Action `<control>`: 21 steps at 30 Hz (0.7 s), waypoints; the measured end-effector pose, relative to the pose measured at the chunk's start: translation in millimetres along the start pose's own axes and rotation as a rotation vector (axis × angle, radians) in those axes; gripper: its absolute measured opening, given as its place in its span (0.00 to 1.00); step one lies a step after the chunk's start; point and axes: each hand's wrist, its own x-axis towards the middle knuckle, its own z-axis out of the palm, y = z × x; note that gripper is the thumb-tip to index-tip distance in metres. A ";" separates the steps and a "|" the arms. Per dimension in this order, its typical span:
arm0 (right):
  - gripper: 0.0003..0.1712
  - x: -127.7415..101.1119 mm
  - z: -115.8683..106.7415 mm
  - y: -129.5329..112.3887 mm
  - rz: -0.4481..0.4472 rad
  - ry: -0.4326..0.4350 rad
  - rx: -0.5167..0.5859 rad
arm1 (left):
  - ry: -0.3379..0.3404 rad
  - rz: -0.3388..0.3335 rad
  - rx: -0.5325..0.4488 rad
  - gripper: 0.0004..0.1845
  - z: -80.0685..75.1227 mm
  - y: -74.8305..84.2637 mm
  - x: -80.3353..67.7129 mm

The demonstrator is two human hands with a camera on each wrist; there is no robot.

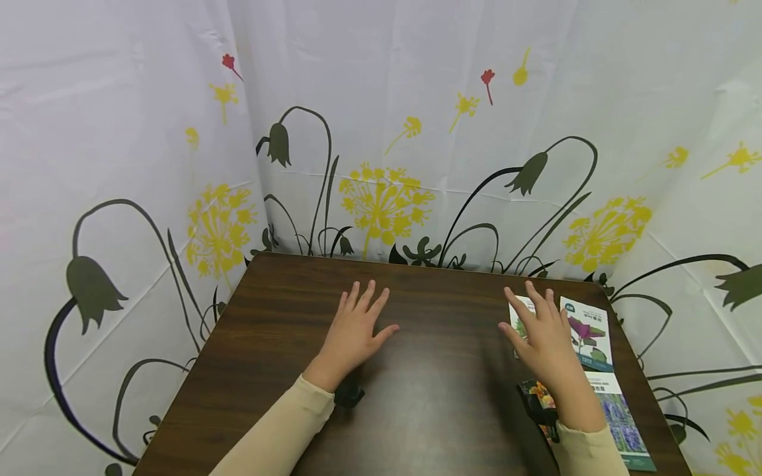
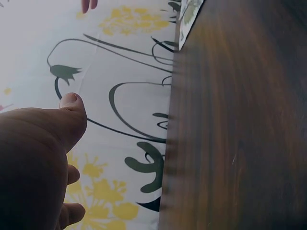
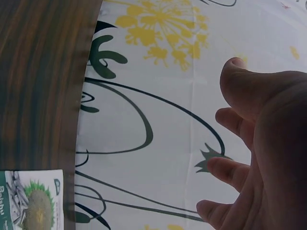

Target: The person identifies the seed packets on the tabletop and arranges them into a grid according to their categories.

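Observation:
My left hand [image 1: 356,330] is held over the middle of the brown table with its fingers spread and nothing in it. On the right, my right hand [image 1: 544,344] hovers with fingers apart, also holding nothing, and overlaps several flat printed plant packets. One packet [image 1: 586,330] shows a purple flower; a larger one [image 1: 622,423] below it shows blue-purple blooms. Partly hidden by the right hand and wrist are a packet with a green plant [image 1: 520,328] and one with orange flowers [image 1: 543,395]. The right wrist view shows part of a packet [image 3: 41,206] with a spiky green picture.
The dark wood-grain table [image 1: 440,396] has its far edge against a white curtain [image 1: 381,79] printed with grey-green and yellow flowers. Curtain also hangs along both sides. A black wrist camera [image 1: 350,395] is worn under the left wrist, another [image 1: 540,415] beside the right.

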 end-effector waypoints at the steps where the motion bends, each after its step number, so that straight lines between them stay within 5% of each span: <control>1: 0.43 -1.9 0.4 1.9 0.003 0.002 0.002 | -0.001 0.003 -0.001 0.46 1.2 1.5 -0.1; 21: 0.41 -44.3 11.0 16.7 -0.006 0.059 0.037 | -0.069 0.053 -0.028 0.46 26.8 31.6 -7.2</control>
